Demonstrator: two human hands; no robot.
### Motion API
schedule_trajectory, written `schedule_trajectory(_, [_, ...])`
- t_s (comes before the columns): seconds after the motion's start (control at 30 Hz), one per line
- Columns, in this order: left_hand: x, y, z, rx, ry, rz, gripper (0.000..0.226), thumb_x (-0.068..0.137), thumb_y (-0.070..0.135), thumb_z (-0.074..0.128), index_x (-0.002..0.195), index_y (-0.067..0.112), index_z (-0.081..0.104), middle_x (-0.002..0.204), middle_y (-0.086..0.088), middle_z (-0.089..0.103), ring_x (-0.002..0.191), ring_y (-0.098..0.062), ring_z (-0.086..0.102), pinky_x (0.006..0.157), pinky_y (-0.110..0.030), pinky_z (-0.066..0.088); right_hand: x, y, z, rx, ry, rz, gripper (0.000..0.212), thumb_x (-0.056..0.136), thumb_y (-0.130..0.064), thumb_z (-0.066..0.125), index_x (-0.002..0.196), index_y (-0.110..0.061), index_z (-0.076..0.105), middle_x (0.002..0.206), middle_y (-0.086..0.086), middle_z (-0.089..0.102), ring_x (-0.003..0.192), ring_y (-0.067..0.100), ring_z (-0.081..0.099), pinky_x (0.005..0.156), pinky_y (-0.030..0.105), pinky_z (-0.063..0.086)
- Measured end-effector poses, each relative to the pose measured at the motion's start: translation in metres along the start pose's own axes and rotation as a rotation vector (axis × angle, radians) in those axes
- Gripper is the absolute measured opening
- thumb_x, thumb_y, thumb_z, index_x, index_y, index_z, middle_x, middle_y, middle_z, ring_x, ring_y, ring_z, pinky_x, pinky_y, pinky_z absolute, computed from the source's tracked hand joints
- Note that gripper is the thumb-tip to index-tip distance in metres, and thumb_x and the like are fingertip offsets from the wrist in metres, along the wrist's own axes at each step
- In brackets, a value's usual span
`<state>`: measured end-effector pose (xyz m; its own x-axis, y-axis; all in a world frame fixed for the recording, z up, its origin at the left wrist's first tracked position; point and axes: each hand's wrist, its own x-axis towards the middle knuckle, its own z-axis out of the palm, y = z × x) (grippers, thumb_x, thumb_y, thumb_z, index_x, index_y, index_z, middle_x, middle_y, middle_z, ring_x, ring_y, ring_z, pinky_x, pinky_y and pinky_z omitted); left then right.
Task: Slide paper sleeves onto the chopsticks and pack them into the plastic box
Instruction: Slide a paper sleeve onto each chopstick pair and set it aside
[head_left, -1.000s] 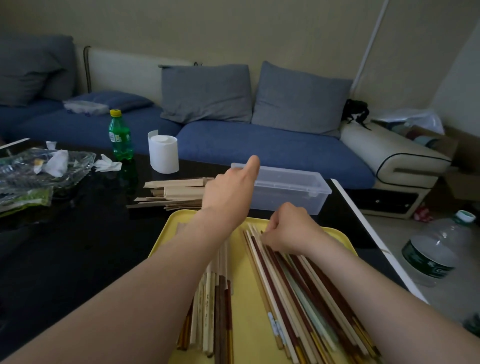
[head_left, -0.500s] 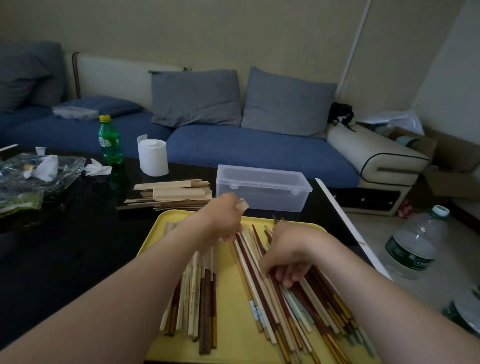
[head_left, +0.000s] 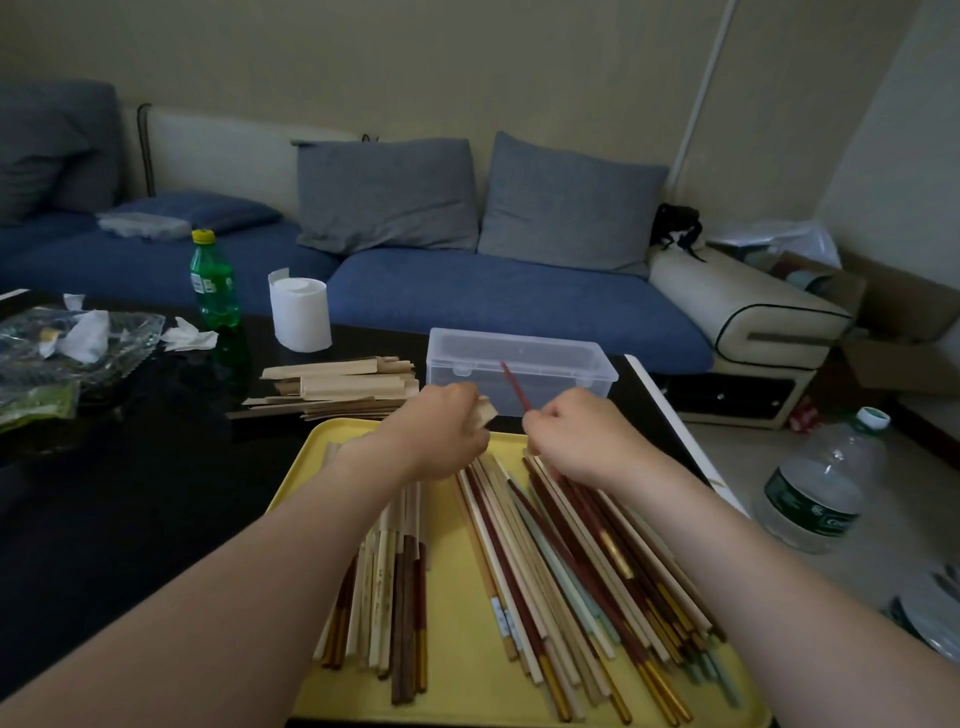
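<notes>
My left hand (head_left: 436, 434) grips a tan paper sleeve (head_left: 487, 413) whose end sticks out past the fingers. My right hand (head_left: 582, 439) pinches a red chopstick (head_left: 514, 385) that points up and away, its tip in front of the clear plastic box (head_left: 519, 366). Both hands hover over the far end of a yellow tray (head_left: 462, 613). Several loose chopsticks (head_left: 587, 577) lie on the tray's right half, and a smaller bundle (head_left: 387, 592) lies on its left. A stack of paper sleeves (head_left: 337, 387) sits on the black table left of the box.
On the black table (head_left: 130, 509) stand a white tissue roll (head_left: 300, 312), a green bottle (head_left: 212, 283), and a glass dish with crumpled tissues (head_left: 78, 338). A large water bottle (head_left: 826, 483) stands on the floor at right. A blue sofa (head_left: 498, 296) lies behind.
My right hand lifted off the chopstick pile with a red chopstick pinched in it. My left hand stayed near the tray's far end, holding the sleeve, and the two hands came closer together.
</notes>
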<state>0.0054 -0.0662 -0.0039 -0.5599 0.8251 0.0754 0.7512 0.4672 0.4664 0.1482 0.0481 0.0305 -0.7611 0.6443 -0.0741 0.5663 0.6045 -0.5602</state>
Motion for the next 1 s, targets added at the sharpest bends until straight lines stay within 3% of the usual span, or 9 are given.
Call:
schedule_trajectory(0.07, [0.0,0.0,0.0,0.107,0.038,0.016,0.023,0.103,0.036,0.058,0.121,0.022,0.054,0.092,0.007,0.056,0.081,-0.01,0.058,0.067,-0.026,0.049,0.001,0.003,-0.001,-0.071,0.067,-0.01,0.037,0.105,-0.034,0.05,0.076,-0.013,0.062,0.073,0.002,0.064,0.066,0.021,0.06,0.062,0.034,0.046])
schedule_trajectory(0.17, [0.0,-0.001,0.001,0.175,0.058,0.017,0.024,0.103,0.037,0.054,0.122,0.022,0.053,0.09,0.007,0.056,0.08,-0.011,0.059,0.071,-0.03,0.054,0.001,0.005,-0.003,-0.113,0.093,0.013,0.029,0.104,-0.029,0.049,0.086,-0.013,0.062,0.09,0.007,0.066,0.081,0.025,0.065,0.065,0.036,0.048])
schedule_trajectory(0.27, [0.001,-0.004,0.002,0.282,0.084,0.026,0.031,0.104,0.038,0.05,0.132,0.025,0.048,0.116,0.0,0.065,0.105,-0.021,0.063,0.102,-0.051,0.05,0.0,0.005,-0.003,-0.171,0.106,0.028,0.025,0.105,-0.033,0.046,0.1,-0.013,0.06,0.099,0.007,0.063,0.09,0.026,0.065,0.077,0.041,0.058])
schedule_trajectory(0.37, [0.002,-0.004,0.001,0.36,0.079,0.025,0.031,0.106,0.04,0.049,0.136,0.029,0.044,0.138,-0.002,0.06,0.131,-0.03,0.052,0.114,-0.064,0.031,0.0,0.009,-0.003,-0.238,0.115,0.041,0.028,0.106,-0.038,0.043,0.102,-0.014,0.056,0.093,0.005,0.06,0.083,0.023,0.062,0.069,0.037,0.05])
schedule_trajectory(0.6, [0.0,-0.001,0.004,0.385,0.055,0.085,0.027,0.105,0.035,0.056,0.131,0.034,0.047,0.142,-0.002,0.052,0.139,-0.031,0.04,0.119,-0.065,0.02,0.002,0.014,-0.002,-0.307,0.122,0.035,0.028,0.105,-0.036,0.048,0.084,-0.017,0.052,0.086,0.005,0.061,0.072,0.019,0.057,0.056,0.032,0.037])
schedule_trajectory(0.7, [0.001,-0.001,0.006,0.385,0.055,0.12,0.024,0.104,0.035,0.057,0.127,0.034,0.049,0.135,0.0,0.055,0.135,-0.029,0.042,0.119,-0.064,0.024,0.001,0.014,-0.001,-0.333,0.122,-0.035,0.031,0.106,-0.035,0.05,0.079,-0.019,0.052,0.083,0.004,0.06,0.072,0.02,0.057,0.069,0.036,0.046])
schedule_trajectory(0.8, [0.001,0.004,0.006,0.35,0.007,0.162,0.021,0.105,0.033,0.057,0.125,0.033,0.051,0.13,0.001,0.056,0.13,-0.025,0.044,0.116,-0.058,0.029,0.0,0.01,0.003,-0.458,0.106,-0.122,0.031,0.108,-0.03,0.047,0.079,-0.021,0.054,0.085,0.0,0.058,0.081,0.022,0.056,0.086,0.043,0.042])
schedule_trajectory(0.9, [0.001,0.01,0.005,0.318,-0.04,0.201,0.025,0.104,0.031,0.059,0.129,0.029,0.054,0.129,-0.001,0.057,0.128,-0.024,0.049,0.112,-0.05,0.038,0.004,0.011,0.007,-0.406,0.063,-0.223,0.016,0.107,-0.02,0.05,0.103,-0.021,0.065,0.097,-0.002,0.061,0.097,0.023,0.062,0.089,0.042,0.047])
schedule_trajectory(1.0, [-0.001,0.015,0.003,0.327,0.002,0.251,0.037,0.103,0.029,0.064,0.138,0.031,0.053,0.132,0.002,0.06,0.134,-0.025,0.05,0.12,-0.056,0.029,0.004,0.013,0.008,-0.174,-0.012,-0.276,0.045,0.108,-0.013,0.054,0.152,-0.024,0.05,0.123,0.003,0.068,0.104,0.018,0.068,0.086,0.035,0.056])
